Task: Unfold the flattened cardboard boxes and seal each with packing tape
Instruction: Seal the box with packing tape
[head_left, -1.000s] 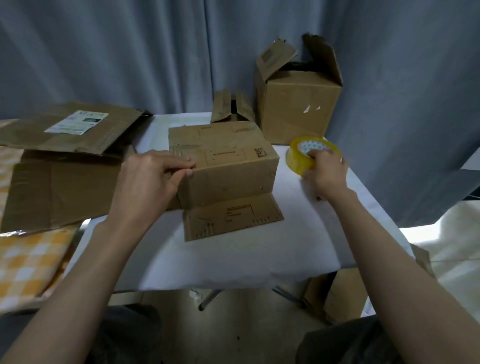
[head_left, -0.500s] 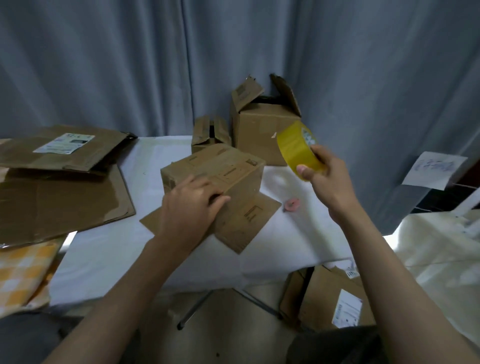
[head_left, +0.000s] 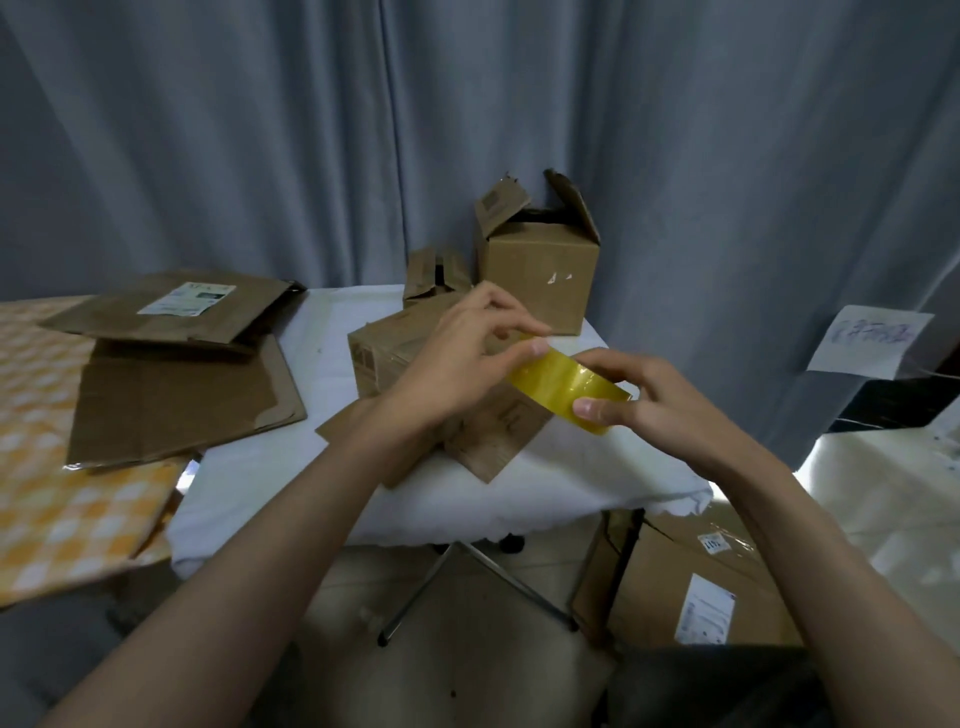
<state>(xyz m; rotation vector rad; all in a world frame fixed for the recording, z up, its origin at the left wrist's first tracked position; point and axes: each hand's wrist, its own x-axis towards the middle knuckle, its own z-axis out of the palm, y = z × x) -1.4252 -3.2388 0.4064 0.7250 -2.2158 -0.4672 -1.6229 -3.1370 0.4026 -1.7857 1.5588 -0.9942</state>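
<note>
A yellow roll of packing tape (head_left: 563, 382) is held in the air above the table, between both hands. My right hand (head_left: 634, 397) grips its lower right side with thumb and fingers. My left hand (head_left: 467, 358) pinches the roll's upper left edge with thumb and fingertips. Behind and below my left hand stands a small unfolded cardboard box (head_left: 387, 356) on the white table (head_left: 571, 483), with one flap (head_left: 498, 441) lying flat toward me. Flattened cardboard boxes (head_left: 176, 384) lie stacked at the left.
A taller cardboard box (head_left: 540, 275) with raised flaps stands at the back of the table, a smaller open box (head_left: 434, 273) beside it. An orange checked cloth (head_left: 57, 488) covers the left surface. More boxes (head_left: 691, 587) sit on the floor at right. A grey curtain hangs behind.
My left hand has left the small box and come up to the tape roll. My right hand has brought the roll lower and toward the middle, over the box.
</note>
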